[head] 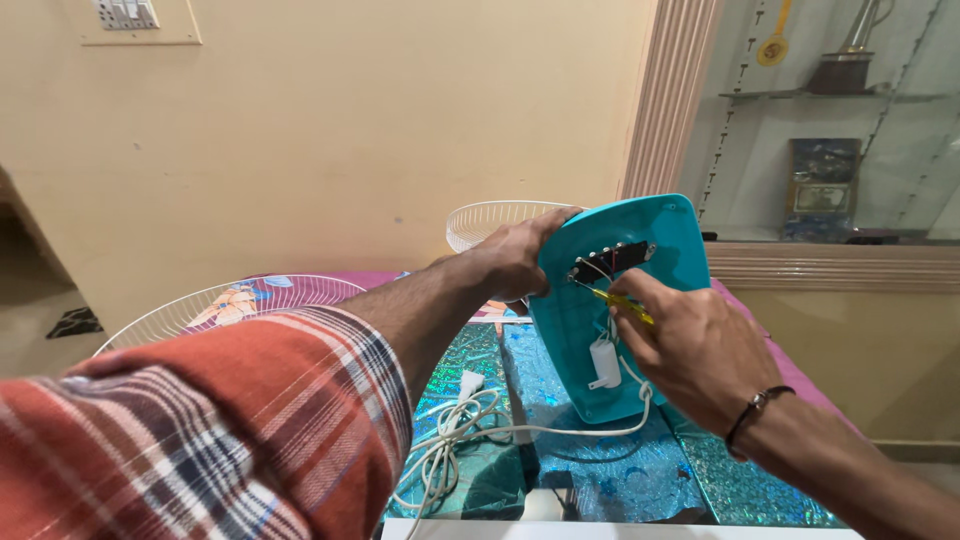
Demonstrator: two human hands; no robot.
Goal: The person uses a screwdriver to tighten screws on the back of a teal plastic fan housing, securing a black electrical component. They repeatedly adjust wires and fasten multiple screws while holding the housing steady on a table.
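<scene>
Left hand [515, 258] clamps teal fan base [612, 300] upright on worktop [640, 470], right hand [690, 345] pinching yellow screwdriver [622, 305] at black switch block [612, 260]; tip, apparently near thin wires, could slip and nick them.

Soft, even indoor light, moderately bright; faint shadows. Glints sparkle on the foil-covered worktop [600, 470] at lower centre. The plaid sleeve [200, 430] at lower left is blurred; edges show wide-angle stretching.
</scene>
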